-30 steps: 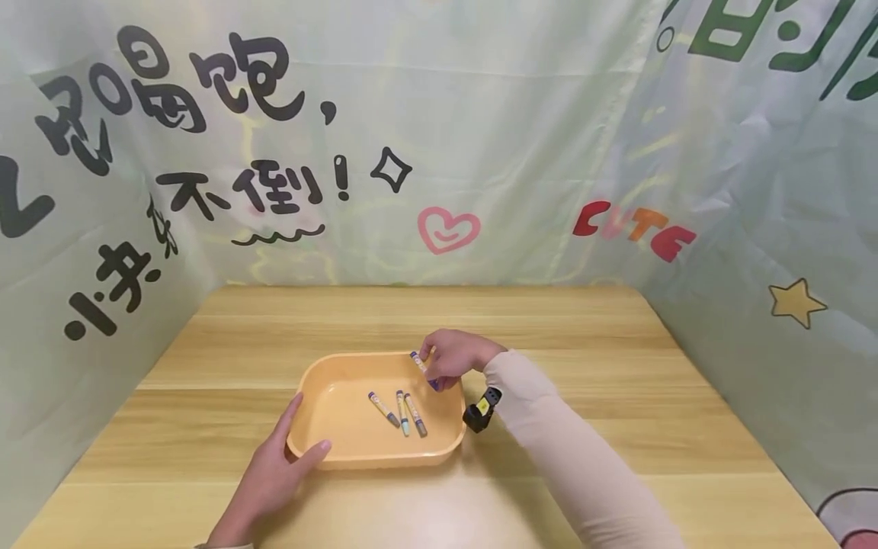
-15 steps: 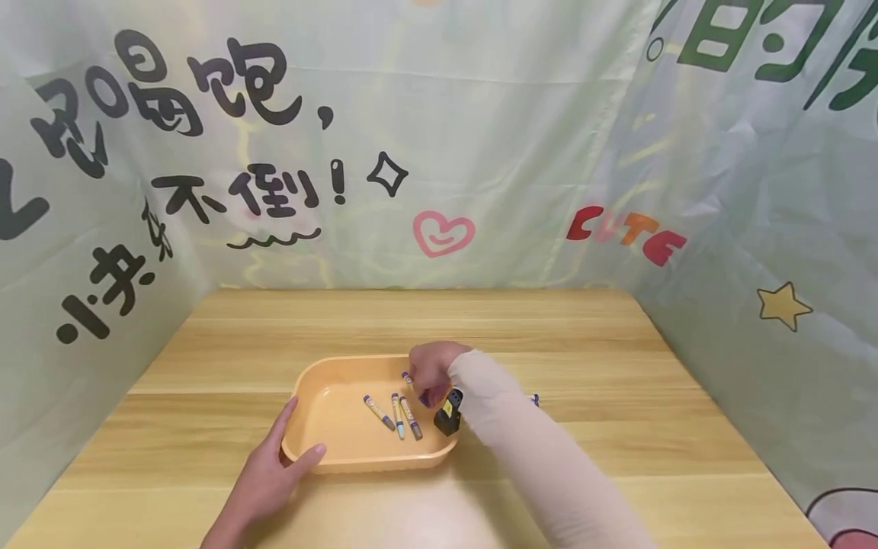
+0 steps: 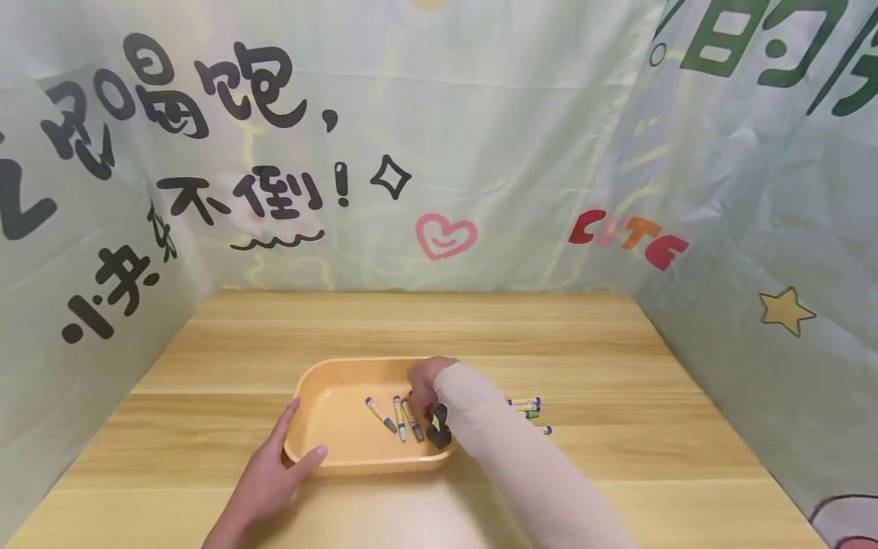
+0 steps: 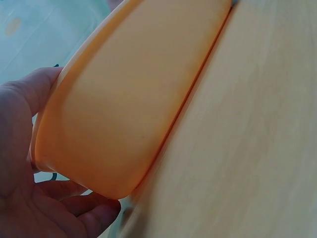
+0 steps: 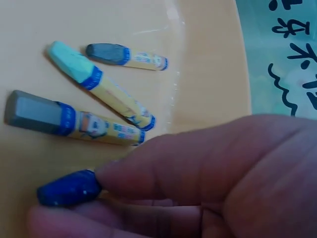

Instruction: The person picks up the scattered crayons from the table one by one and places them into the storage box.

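Observation:
An orange plastic tray (image 3: 322, 415) sits on the wooden table. Three crayons (image 3: 398, 415) lie side by side inside it. My left hand (image 3: 270, 473) grips the tray's near left corner, thumb on the rim (image 4: 44, 89). My right hand (image 3: 424, 385) reaches down into the tray beside those crayons and pinches a blue crayon (image 5: 67, 188) between thumb and fingers, low over the tray floor (image 5: 99, 20). The grey, teal and dark crayons (image 5: 99, 87) lie just beyond its tip.
Several more crayons (image 3: 528, 408) lie on the table right of the tray, partly behind my sleeve. Printed cloth walls (image 3: 411, 137) close in the table on the left, back and right. A black wrist camera (image 3: 439, 431) hangs at my right wrist.
My right hand has come from the tray's far right rim down and inward to the tray floor, carrying the blue crayon. The left hand has kept its hold on the tray.

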A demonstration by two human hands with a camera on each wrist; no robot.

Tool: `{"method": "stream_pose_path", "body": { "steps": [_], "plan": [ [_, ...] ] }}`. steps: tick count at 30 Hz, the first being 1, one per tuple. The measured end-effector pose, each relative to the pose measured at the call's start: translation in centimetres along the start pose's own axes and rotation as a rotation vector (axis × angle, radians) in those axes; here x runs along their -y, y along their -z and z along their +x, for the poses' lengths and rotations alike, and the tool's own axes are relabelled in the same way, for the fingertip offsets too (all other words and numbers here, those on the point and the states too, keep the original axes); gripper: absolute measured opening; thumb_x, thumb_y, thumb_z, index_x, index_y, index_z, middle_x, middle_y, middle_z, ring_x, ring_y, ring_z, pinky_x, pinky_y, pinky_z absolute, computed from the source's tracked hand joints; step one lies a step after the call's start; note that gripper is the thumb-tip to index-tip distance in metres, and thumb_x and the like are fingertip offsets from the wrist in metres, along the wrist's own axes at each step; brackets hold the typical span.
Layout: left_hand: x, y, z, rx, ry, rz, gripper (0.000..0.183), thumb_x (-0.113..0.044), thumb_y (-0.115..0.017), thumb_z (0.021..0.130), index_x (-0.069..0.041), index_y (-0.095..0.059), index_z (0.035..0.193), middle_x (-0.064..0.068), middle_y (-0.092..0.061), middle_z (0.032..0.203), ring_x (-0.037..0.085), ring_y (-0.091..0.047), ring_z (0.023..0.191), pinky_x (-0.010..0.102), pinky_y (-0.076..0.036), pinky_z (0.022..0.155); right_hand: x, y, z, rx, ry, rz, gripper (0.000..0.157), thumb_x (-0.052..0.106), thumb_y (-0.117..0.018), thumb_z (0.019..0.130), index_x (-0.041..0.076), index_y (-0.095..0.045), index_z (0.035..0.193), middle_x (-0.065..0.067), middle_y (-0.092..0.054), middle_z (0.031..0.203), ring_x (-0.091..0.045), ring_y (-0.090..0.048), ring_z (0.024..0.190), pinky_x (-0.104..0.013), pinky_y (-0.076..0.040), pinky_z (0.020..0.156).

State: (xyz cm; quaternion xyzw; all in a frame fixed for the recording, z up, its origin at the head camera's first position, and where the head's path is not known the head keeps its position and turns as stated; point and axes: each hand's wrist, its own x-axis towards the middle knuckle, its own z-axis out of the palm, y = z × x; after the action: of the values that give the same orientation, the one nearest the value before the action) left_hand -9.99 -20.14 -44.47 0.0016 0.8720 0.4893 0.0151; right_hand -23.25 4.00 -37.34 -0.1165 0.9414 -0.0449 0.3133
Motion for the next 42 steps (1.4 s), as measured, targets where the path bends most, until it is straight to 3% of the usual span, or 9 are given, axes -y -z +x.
{"method": "stream_pose_path", "body": {
  "steps": [8, 17, 21, 25, 29, 31, 33, 38, 42],
  "plan": [
    [-0.1, -0.1, 0.0, 0.002, -0.002, 0.001, 0.092, -0.039, -0.069, 0.09, -0.019, -0.01, 0.157, 0.032, -0.05, 0.133, 0.023, -0.064, 0.097, 0.027, -0.051, 0.071, 0.2, -0.4, 0.7, -0.007, 0.009, -0.163, 0.013, 0.008, -0.076, 0.07, 0.009, -0.067, 0.078, -0.001, -0.06, 0.08, -0.014, -0.051, 0.063, -0.025, -0.041, 0.051],
    [-0.1, 0.0, 0.0, -0.006, -0.028, 0.011, 0.092, -0.039, -0.068, 0.09, -0.017, -0.01, 0.157, 0.035, -0.044, 0.137, 0.033, -0.059, 0.112, 0.034, -0.05, 0.085, 0.3, 0.0, 0.2, -0.034, 0.025, -0.189, 0.012, 0.006, -0.073, 0.072, 0.01, -0.066, 0.081, -0.002, -0.06, 0.079, -0.017, -0.054, 0.068, -0.027, -0.043, 0.055],
    [-0.1, 0.0, 0.0, -0.003, -0.022, 0.006, 0.092, -0.038, -0.069, 0.09, -0.016, -0.01, 0.157, 0.034, -0.044, 0.138, 0.033, -0.059, 0.112, 0.033, -0.051, 0.085, -0.3, 0.6, -0.1, -0.013, 0.057, -0.125, 0.012, 0.003, -0.07, 0.07, 0.011, -0.061, 0.07, 0.0, -0.057, 0.069, -0.015, -0.05, 0.061, -0.026, -0.041, 0.052],
    [0.0, -0.1, 0.0, -0.006, -0.025, 0.006, 0.092, -0.037, -0.069, 0.09, -0.016, -0.01, 0.157, 0.035, -0.044, 0.138, 0.035, -0.059, 0.113, 0.035, -0.051, 0.086, -1.2, 1.4, -0.7, 0.0, 0.109, 0.032, 0.034, 0.004, -0.066, 0.08, 0.011, -0.048, 0.053, 0.0, -0.05, 0.055, -0.01, -0.047, 0.047, -0.021, -0.039, 0.044],
    [0.0, -0.1, 0.0, -0.01, -0.023, 0.003, 0.093, -0.036, -0.07, 0.09, -0.015, -0.01, 0.157, 0.036, -0.044, 0.136, 0.035, -0.059, 0.112, 0.035, -0.052, 0.086, -2.5, 2.1, -1.7, -0.031, 0.142, 0.257, 0.023, 0.014, -0.067, 0.09, 0.008, -0.053, 0.073, -0.006, -0.057, 0.068, -0.016, -0.061, 0.052, -0.025, -0.051, 0.049],
    [0.0, -0.2, -0.1, -0.009, -0.021, -0.007, 0.093, -0.035, -0.07, 0.09, -0.015, -0.009, 0.157, 0.036, -0.044, 0.136, 0.036, -0.06, 0.112, 0.035, -0.052, 0.085, -3.3, 2.5, -2.1, -0.075, 0.169, 0.303, 0.014, 0.016, -0.068, 0.091, 0.009, -0.056, 0.088, -0.007, -0.059, 0.074, -0.018, -0.064, 0.058, -0.028, -0.053, 0.053],
    [0.0, -0.3, -0.1, -0.009, -0.019, -0.007, 0.093, -0.036, -0.07, 0.09, -0.015, -0.009, 0.157, 0.037, -0.044, 0.136, 0.036, -0.059, 0.112, 0.035, -0.052, 0.085, -4.2, 2.7, -2.4, -0.129, 0.216, 0.323, 0.016, 0.019, -0.067, 0.092, 0.009, -0.056, 0.099, -0.009, -0.063, 0.08, -0.019, -0.065, 0.061, -0.03, -0.054, 0.056],
    [-0.1, -0.4, 0.1, -0.006, -0.014, -0.004, 0.092, -0.038, -0.069, 0.09, -0.017, -0.01, 0.157, 0.035, -0.045, 0.136, 0.035, -0.06, 0.112, 0.034, -0.052, 0.085, -6.7, 2.5, -2.9, -0.271, 0.341, 0.4, 0.013, 0.019, -0.064, 0.095, 0.009, -0.057, 0.1, -0.012, -0.068, 0.082, -0.023, -0.064, 0.063, -0.031, -0.051, 0.055],
    [-0.1, -0.3, 0.0, -0.008, -0.013, 0.006, 0.092, -0.04, -0.068, 0.09, -0.018, -0.01, 0.157, 0.036, -0.047, 0.134, 0.034, -0.061, 0.108, 0.033, -0.052, 0.081, -8.2, 1.4, -3.2, -0.329, 0.365, 0.505, 0.013, 0.017, -0.064, 0.095, 0.007, -0.057, 0.1, -0.011, -0.066, 0.082, -0.031, -0.065, 0.07, -0.031, -0.049, 0.056]
  ]
}}
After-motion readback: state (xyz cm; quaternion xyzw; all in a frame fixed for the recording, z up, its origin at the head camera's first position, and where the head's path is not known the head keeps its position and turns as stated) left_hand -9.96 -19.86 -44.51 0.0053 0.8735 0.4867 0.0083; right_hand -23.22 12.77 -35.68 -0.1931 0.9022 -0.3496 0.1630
